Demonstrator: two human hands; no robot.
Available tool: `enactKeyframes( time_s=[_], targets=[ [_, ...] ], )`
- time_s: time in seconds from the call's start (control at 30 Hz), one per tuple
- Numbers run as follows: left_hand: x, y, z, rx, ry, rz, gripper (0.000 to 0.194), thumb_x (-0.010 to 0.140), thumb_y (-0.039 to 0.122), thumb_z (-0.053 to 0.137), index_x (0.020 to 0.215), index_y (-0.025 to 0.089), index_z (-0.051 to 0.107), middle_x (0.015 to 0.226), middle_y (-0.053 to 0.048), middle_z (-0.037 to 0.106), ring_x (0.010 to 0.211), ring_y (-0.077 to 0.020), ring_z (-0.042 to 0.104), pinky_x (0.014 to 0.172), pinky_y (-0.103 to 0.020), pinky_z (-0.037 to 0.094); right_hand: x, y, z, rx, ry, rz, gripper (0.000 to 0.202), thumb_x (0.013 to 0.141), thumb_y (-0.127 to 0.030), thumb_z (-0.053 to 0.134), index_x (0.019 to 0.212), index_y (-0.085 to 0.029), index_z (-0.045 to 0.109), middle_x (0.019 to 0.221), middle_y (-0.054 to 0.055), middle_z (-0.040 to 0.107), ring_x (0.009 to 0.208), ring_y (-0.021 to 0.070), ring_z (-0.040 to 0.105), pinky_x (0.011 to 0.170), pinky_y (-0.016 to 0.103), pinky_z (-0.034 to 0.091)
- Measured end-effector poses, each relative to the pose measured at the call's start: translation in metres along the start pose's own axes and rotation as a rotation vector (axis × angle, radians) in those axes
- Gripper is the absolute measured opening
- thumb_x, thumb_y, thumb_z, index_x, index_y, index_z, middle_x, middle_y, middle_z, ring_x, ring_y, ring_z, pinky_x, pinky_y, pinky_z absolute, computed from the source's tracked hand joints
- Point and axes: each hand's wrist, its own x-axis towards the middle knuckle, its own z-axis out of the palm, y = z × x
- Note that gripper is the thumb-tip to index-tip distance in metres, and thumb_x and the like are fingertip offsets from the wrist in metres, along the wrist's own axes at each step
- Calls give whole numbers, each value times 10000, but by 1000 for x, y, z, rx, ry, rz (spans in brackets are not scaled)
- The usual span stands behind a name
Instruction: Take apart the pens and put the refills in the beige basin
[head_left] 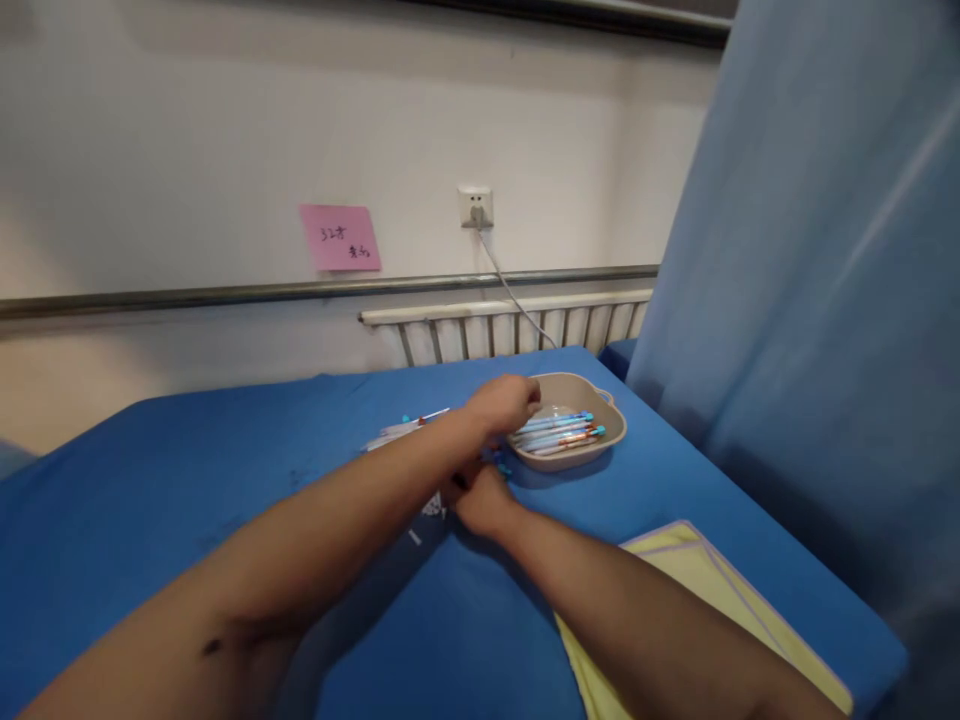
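Note:
My left hand (504, 404) reaches across to the left rim of a beige tray (613, 432), its fingers curled; what they hold, if anything, is hidden. Several slim pens (559, 432) with blue and reddish ends lie in the tray. Below my left wrist, my right hand (481, 497) is closed near the blue bed cover, and its grip is hidden too. Small blue ends (500, 462) show just above it. More slim pens (401, 430) lie left of my left forearm, partly covered by it. Small white patterned pieces (432, 505) sit beside my right fingers.
A blue cover (420, 640) spreads beneath everything. The yellow cloth (690, 570) lies at the right, partly under my right forearm. Behind are a white rail (510, 310), a wall socket (475, 206) with a cord, and a pink note (341, 238). A blue curtain (817, 250) hangs at the right.

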Motion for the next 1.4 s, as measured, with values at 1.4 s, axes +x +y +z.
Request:
enactKeyframes(
  time_s=[1.4],
  targets=[
    [-209,-148,50,-397,261,-357,233,809,341,519,927,213,674,899,-38,679,855,-207,572,805,-306,418,-12,12,-9,-499,-179,-287,143,817,-194,505,874,-205,635,820,27,658,751,162,588,706,279,433]
  ],
)
